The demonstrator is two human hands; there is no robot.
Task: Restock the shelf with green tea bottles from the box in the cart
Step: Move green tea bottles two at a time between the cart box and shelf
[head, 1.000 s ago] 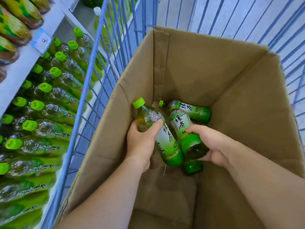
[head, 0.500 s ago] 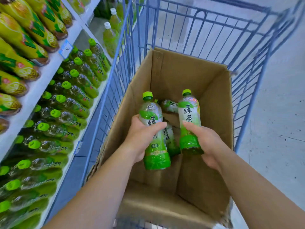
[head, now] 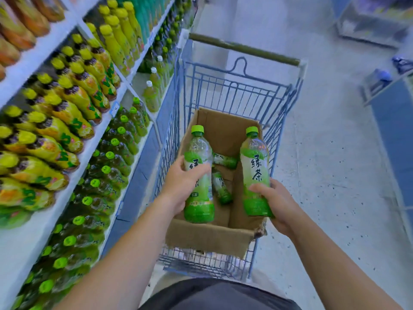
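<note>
My left hand [head: 182, 186] grips a green tea bottle [head: 198, 204] upright above the cardboard box [head: 207, 239]. My right hand [head: 277, 203] holds a second green tea bottle [head: 254, 168] upright over the box's right side. Both have green caps and green labels. Two more green tea bottles [head: 221, 186] lie on the box floor. The box sits in a blue wire cart [head: 234, 92]. On the left, the lower shelf [head: 89, 191] carries rows of green tea bottles with green caps.
The shelf above holds rows of yellow-capped bottles [head: 73, 95]. A price tag [head: 114, 107] hangs on that shelf's edge. The cart's handle [head: 243, 49] is at the far end. Speckled floor [head: 330, 175] lies to the right, with a low display stand [head: 384, 81] beyond.
Both hands have lifted their bottles up out of the box, from lying tilted inside it to upright above it. The view has pulled back, showing the whole cart.
</note>
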